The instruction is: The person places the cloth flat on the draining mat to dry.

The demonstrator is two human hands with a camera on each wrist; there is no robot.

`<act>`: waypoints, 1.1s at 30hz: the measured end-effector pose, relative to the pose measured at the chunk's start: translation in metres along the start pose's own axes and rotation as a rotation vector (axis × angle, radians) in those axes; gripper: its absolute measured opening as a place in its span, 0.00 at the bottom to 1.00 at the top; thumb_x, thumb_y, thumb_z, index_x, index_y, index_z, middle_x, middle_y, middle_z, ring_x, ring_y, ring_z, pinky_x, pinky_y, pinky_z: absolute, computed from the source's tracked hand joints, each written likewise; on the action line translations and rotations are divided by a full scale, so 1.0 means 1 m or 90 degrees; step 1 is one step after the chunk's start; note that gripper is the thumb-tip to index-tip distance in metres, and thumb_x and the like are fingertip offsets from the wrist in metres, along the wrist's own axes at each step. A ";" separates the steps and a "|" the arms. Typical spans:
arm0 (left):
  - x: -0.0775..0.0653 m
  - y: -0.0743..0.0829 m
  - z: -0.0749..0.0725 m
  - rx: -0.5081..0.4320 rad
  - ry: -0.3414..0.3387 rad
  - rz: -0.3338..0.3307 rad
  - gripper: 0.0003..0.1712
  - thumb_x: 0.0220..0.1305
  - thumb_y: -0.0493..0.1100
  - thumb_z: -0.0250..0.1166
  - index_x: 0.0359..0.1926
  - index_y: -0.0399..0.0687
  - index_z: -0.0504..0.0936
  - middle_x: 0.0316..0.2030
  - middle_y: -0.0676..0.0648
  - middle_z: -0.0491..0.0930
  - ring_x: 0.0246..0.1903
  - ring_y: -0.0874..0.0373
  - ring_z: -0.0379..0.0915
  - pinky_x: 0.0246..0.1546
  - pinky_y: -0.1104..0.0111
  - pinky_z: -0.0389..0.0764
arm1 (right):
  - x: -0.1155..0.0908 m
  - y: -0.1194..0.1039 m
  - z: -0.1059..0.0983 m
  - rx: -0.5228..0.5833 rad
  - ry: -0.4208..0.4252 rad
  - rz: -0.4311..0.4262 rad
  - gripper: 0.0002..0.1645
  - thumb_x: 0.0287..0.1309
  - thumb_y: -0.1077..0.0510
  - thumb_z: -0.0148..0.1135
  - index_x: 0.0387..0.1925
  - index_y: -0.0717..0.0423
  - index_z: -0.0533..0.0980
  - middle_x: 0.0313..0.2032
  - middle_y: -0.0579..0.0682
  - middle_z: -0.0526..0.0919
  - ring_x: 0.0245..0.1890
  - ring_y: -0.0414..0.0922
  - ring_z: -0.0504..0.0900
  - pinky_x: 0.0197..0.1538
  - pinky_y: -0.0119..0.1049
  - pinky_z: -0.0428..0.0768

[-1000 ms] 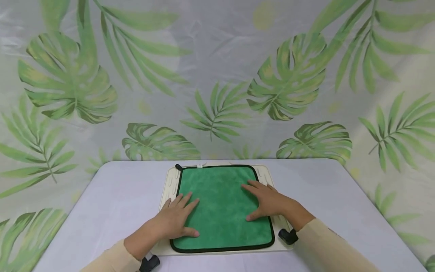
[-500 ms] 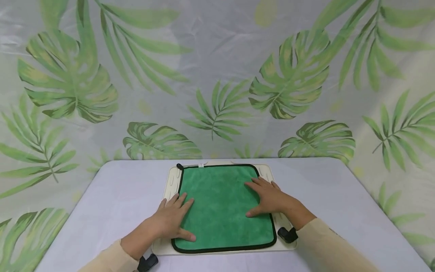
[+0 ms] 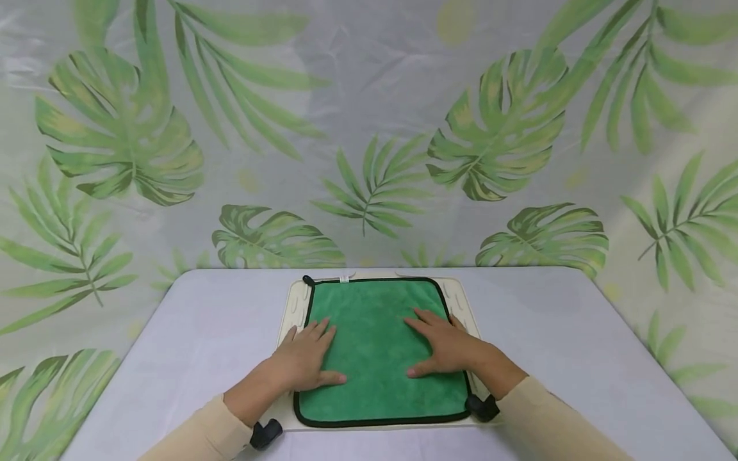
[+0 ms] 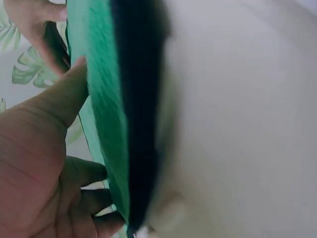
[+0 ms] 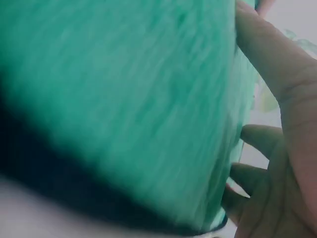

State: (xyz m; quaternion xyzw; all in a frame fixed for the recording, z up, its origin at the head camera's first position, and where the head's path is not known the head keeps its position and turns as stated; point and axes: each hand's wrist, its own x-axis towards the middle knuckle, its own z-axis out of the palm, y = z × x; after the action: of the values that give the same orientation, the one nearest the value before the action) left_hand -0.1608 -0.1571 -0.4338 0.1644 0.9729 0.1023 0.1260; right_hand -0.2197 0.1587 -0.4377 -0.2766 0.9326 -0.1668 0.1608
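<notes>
A green cloth (image 3: 375, 358) with black edging lies spread flat over a cream board (image 3: 295, 304) on the table. My left hand (image 3: 302, 362) rests on the cloth's left side, fingers spread and pointing away from me, thumb toward the middle. On the right side, my right hand (image 3: 452, 346) touches the cloth with its fingers spread too. In the left wrist view, the left fingertips and thumb meet the green pile (image 4: 101, 99) beside its dark border. The right wrist view shows the right thumb (image 5: 267, 47) and fingertips against the cloth.
The board shows past the cloth on the left, right and far sides. A small black loop (image 3: 308, 280) and a white tag (image 3: 344, 279) sit at the cloth's far edge. Behind the white table (image 3: 219, 333) hangs a leaf-patterned curtain (image 3: 369, 96).
Both hands have shifted slightly inward over the cloth since half a second ago. The cloth stays flat on the board, and the head view has drifted a little.
</notes>
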 end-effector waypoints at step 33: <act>0.036 -0.028 -0.014 0.000 -0.056 -0.074 0.63 0.59 0.78 0.62 0.82 0.49 0.50 0.83 0.43 0.45 0.81 0.37 0.38 0.77 0.36 0.44 | 0.019 0.028 -0.009 0.025 0.046 0.029 0.63 0.51 0.31 0.74 0.79 0.53 0.58 0.79 0.62 0.54 0.77 0.66 0.58 0.72 0.77 0.44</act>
State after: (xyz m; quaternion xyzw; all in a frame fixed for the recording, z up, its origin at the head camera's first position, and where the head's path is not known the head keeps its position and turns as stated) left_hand -0.2063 -0.1728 -0.4350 0.1123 0.9744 0.0872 0.1742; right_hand -0.2513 0.1716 -0.4446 -0.2462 0.9404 -0.1911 0.1362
